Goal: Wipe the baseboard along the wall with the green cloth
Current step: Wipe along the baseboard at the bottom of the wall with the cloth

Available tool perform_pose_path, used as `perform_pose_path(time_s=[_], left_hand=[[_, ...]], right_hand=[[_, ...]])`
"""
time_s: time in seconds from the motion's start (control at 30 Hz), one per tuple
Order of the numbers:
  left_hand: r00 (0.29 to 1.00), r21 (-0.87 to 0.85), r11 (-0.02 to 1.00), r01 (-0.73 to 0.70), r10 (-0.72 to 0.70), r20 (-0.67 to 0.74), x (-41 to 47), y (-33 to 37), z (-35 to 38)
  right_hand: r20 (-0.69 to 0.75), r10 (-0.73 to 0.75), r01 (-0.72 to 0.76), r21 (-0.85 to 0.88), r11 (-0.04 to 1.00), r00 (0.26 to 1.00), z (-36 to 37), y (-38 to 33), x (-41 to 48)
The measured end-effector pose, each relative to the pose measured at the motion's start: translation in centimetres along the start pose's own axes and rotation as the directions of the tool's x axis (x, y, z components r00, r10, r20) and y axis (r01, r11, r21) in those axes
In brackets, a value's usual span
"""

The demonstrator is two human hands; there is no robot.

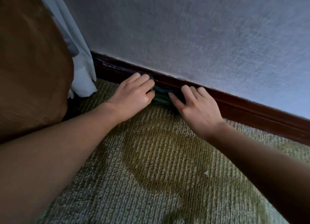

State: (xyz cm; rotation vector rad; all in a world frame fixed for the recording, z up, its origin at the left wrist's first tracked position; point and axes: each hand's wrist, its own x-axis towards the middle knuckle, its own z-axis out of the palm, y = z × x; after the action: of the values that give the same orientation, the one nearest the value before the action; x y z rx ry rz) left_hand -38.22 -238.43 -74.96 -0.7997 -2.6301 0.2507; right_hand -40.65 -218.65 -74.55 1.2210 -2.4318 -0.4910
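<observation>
Green cloth [161, 96] bunched at baseboard [234, 104] foot btwn hands: right hand [195, 106] flat, fingers spread on it, left hand [134, 94] grip unclear; risk: unpinched cloth may slip, skipping sections.

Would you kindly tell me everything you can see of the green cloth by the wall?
The green cloth is dark green, soft-looking fabric, crumpled into folds. It lies bunched on the carpet against the foot of the dark baseboard. Only a small patch shows: the left hand meets its left edge with bent fingers, and the right hand rests flat over its right side, a corner peeking out below the palm.
</observation>
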Motion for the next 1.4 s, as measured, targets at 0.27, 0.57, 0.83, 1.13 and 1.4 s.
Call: perform_pose_path(time_s=[0.27, 0.57, 0.83, 1.13, 1.4], left_hand=[[0.996, -0.023, 0.996, 0.087, -0.087, -0.005, -0.4, -1.0, -2.2], [0.993, -0.106, 0.989, 0.104, -0.109, -0.041, 0.2, -1.7, -3.0], [0.981, -0.155, 0.972, 0.179, -0.188, -0.044, -0.6, -2.5, -1.8], [0.99, -0.225, 0.965, 0.135, -0.14, -0.005, 0.8, -1.0, -2.8], [0.989, -0.006, 0.993, -0.116, 0.115, -0.087, 0.3, -2.3, -2.0]], right_hand=[[-0.031, 0.072, -0.071, 0.052, 0.996, 0.997, -1.7, 0.0, 1.1], [0.051, 0.195, -0.199, 0.101, 0.975, 0.98, -2.8, -0.6, 1.9], [0.123, 0.191, -0.204, 0.097, 0.974, 0.974, -2.2, -1.4, 2.3], [0.072, 0.166, -0.177, 0.175, 0.969, 0.983, -2.5, 0.1, 1.0], [0.07, 0.188, -0.196, 0.137, 0.971, 0.98, -2.2, -0.3, 1.0]])
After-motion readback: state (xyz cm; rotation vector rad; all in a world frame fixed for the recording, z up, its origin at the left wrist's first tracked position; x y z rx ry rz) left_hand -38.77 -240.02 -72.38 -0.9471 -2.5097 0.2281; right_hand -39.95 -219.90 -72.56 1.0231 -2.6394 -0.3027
